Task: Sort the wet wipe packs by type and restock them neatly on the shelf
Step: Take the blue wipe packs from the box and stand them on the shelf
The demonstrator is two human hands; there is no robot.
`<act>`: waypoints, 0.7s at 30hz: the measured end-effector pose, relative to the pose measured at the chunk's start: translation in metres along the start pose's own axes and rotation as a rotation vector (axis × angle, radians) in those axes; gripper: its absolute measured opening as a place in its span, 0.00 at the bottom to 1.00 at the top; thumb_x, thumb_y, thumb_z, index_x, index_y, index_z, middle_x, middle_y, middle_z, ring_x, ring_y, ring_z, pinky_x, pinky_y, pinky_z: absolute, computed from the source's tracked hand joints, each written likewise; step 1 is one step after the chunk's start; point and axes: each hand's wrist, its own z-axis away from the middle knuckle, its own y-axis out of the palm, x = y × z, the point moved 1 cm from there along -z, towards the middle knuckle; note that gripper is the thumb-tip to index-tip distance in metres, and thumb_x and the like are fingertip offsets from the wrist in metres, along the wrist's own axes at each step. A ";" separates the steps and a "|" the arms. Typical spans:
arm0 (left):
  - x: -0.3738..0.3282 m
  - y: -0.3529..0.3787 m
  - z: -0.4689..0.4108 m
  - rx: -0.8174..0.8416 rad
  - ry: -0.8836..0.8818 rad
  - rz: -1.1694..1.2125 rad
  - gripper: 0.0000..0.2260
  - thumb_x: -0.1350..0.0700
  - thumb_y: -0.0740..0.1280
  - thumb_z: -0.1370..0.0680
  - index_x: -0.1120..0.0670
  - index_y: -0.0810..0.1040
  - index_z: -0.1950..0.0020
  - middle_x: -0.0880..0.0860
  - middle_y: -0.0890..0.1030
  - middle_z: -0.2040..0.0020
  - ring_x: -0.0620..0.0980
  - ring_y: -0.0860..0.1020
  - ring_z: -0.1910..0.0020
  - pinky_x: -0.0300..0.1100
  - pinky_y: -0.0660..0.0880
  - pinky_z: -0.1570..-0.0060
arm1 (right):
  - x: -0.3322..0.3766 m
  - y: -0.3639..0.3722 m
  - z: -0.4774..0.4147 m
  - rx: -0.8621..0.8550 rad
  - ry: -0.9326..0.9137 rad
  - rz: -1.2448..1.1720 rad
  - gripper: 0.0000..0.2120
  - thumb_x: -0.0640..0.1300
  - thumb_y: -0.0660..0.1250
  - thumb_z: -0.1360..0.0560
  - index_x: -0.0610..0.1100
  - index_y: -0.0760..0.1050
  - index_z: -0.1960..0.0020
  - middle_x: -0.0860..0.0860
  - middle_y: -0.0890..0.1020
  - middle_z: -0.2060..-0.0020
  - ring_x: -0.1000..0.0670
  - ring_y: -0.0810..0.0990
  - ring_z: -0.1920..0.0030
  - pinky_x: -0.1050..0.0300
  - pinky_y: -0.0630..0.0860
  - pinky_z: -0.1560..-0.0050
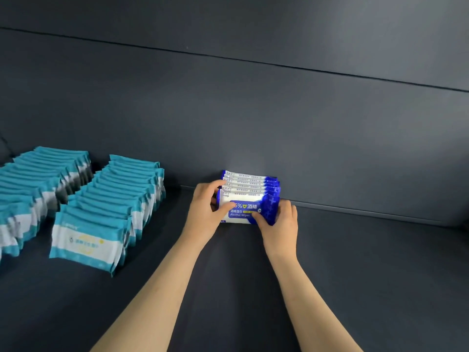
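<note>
A short row of blue-and-white alcohol wipe packs (250,191) stands on edge against the back wall of the dark shelf (355,262). My left hand (206,212) grips the row's left end, thumb on the front pack's face and fingers curled over the top. My right hand (281,221) grips the right end, thumb on the front pack's lower right corner. Two long rows of teal-and-white wipe packs (106,212) stand at the left, the nearer row running from the wall toward the front.
The second teal row (33,189) runs off the left edge of view. The shelf's dark back wall (279,110) rises directly behind the blue packs. Bare shelf surface lies to the right of and in front of my hands.
</note>
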 end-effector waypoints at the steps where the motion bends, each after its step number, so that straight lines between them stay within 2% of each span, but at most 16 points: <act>1: 0.000 0.000 0.000 -0.001 0.010 -0.001 0.22 0.57 0.73 0.25 0.51 0.73 0.32 0.49 0.72 0.39 0.46 0.78 0.46 0.27 0.75 0.54 | -0.001 0.000 0.000 0.009 0.005 -0.021 0.18 0.45 0.77 0.29 0.46 0.70 0.47 0.53 0.73 0.50 0.51 0.74 0.50 0.59 0.73 0.52; 4: 0.002 0.000 -0.001 -0.003 0.025 -0.019 0.22 0.56 0.74 0.25 0.51 0.73 0.33 0.48 0.74 0.40 0.44 0.78 0.45 0.29 0.76 0.54 | -0.004 -0.001 -0.004 0.018 0.031 -0.056 0.21 0.45 0.79 0.31 0.48 0.68 0.48 0.55 0.72 0.51 0.53 0.74 0.51 0.65 0.70 0.55; 9: 0.002 -0.003 -0.003 0.011 0.044 -0.116 0.22 0.55 0.74 0.25 0.51 0.73 0.33 0.47 0.75 0.39 0.45 0.77 0.46 0.28 0.74 0.54 | -0.008 -0.002 -0.007 0.053 0.052 -0.042 0.23 0.46 0.80 0.33 0.48 0.68 0.49 0.51 0.75 0.50 0.53 0.74 0.51 0.65 0.70 0.56; 12: -0.003 -0.008 -0.005 0.062 0.030 -0.156 0.24 0.54 0.74 0.26 0.50 0.71 0.32 0.48 0.75 0.39 0.46 0.77 0.45 0.37 0.77 0.50 | -0.006 -0.009 -0.007 0.104 0.107 -0.095 0.25 0.48 0.80 0.33 0.47 0.68 0.45 0.50 0.76 0.45 0.51 0.77 0.47 0.58 0.76 0.49; 15: -0.015 -0.020 -0.006 0.149 -0.016 -0.134 0.31 0.53 0.75 0.27 0.48 0.67 0.26 0.49 0.73 0.37 0.44 0.78 0.48 0.43 0.78 0.46 | 0.008 -0.025 0.000 0.100 0.176 -0.212 0.24 0.53 0.76 0.29 0.49 0.69 0.40 0.51 0.77 0.41 0.51 0.78 0.41 0.52 0.77 0.40; 18: -0.038 -0.039 0.000 0.113 -0.057 -0.011 0.32 0.52 0.74 0.25 0.47 0.65 0.24 0.50 0.70 0.31 0.44 0.77 0.46 0.38 0.73 0.45 | 0.036 -0.050 0.022 0.059 0.226 -0.356 0.22 0.54 0.70 0.23 0.51 0.70 0.32 0.54 0.76 0.37 0.53 0.76 0.37 0.54 0.74 0.40; 21: -0.064 -0.060 0.024 0.096 -0.079 0.171 0.27 0.49 0.70 0.23 0.46 0.65 0.25 0.48 0.71 0.30 0.44 0.77 0.41 0.29 0.71 0.52 | 0.064 -0.074 0.058 0.005 0.227 -0.443 0.22 0.55 0.66 0.21 0.53 0.69 0.29 0.57 0.74 0.34 0.56 0.74 0.35 0.51 0.72 0.34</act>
